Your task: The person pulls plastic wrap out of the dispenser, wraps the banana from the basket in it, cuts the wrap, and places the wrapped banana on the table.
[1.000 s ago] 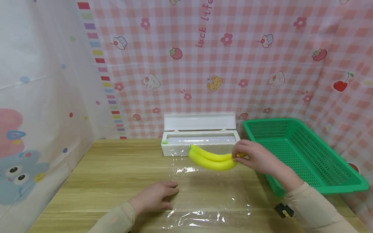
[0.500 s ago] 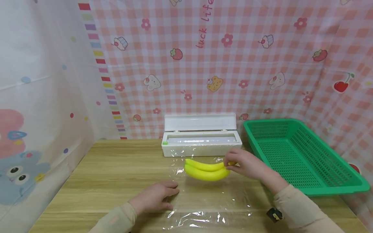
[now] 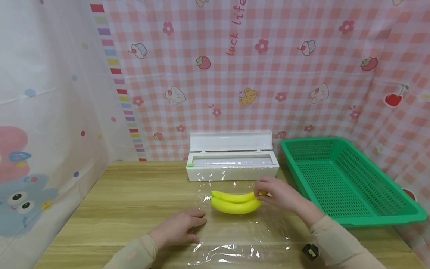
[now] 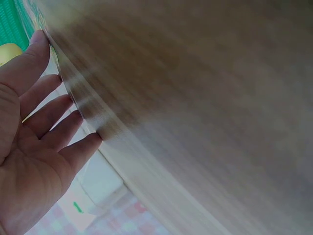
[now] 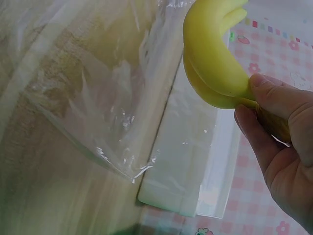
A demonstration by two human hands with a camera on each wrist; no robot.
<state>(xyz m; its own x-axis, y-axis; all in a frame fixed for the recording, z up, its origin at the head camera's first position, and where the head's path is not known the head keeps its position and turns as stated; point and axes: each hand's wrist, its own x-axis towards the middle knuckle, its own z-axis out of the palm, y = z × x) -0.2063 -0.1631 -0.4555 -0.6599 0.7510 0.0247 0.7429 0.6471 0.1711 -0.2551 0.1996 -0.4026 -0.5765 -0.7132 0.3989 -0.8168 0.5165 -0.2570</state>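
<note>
A small bunch of yellow bananas (image 3: pixel 235 203) is held over the clear plastic wrap (image 3: pixel 242 235). My right hand (image 3: pixel 277 192) pinches the bunch by its stem end, seen closely in the right wrist view, where thumb and fingers close on the brown stem. In the head view I cannot tell whether the bananas touch the wrap. My left hand (image 3: pixel 179 227) rests with its fingertips on the table at the wrap's left edge, fingers spread and fairly straight in the left wrist view. From the white wrap dispenser (image 3: pixel 231 173), whose lid stands up, the wrap stretches toward me.
On the right of the wooden table (image 3: pixel 127 198) stands a green perforated basket (image 3: pixel 339 186). A small black object (image 3: pixel 310 252) appears beside my right sleeve. Patterned cloth (image 3: pixel 235 74) hangs behind and at the sides.
My right hand has lowered the bananas toward me and slightly left, from in front of the dispenser to above the wrap. The left hand has stayed in place.
</note>
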